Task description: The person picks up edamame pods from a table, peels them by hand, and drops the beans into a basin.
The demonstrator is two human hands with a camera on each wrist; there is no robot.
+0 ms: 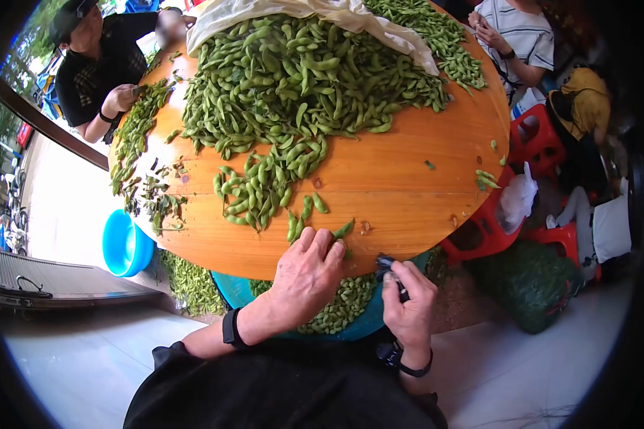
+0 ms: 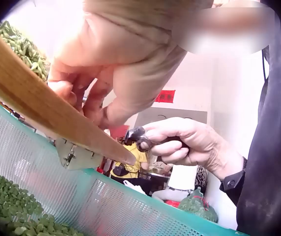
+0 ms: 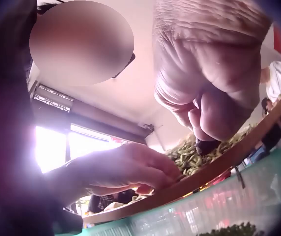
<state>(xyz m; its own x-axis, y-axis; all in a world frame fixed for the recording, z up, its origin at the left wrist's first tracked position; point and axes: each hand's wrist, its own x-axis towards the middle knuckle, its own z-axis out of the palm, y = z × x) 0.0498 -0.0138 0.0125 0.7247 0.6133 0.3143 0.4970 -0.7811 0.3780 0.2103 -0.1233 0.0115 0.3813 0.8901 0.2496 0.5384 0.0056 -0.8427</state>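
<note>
My left hand (image 1: 304,275) is bent over the near table edge, fingers curled down around a green soybean pod (image 1: 345,229) that sticks out past the knuckles. Thumb and fingertips are mostly hidden under the hand in the head view. To its right, just off the edge, my right hand (image 1: 410,304) grips a small dark tool (image 2: 136,133) between thumb and curled fingers. Its blunt tip points toward the left hand. A few loose pods (image 1: 306,207) lie beyond the left hand, trailing from a large heap of soybean pods (image 1: 286,79).
Under the round wooden table (image 1: 393,186) edge stands a turquoise basket (image 2: 125,196) holding shelled green beans (image 1: 347,307). A blue basin (image 1: 125,243) is at left, red stools (image 1: 490,222) at right. Two people sit across the table; a pale cloth (image 1: 315,8) lies over the heap.
</note>
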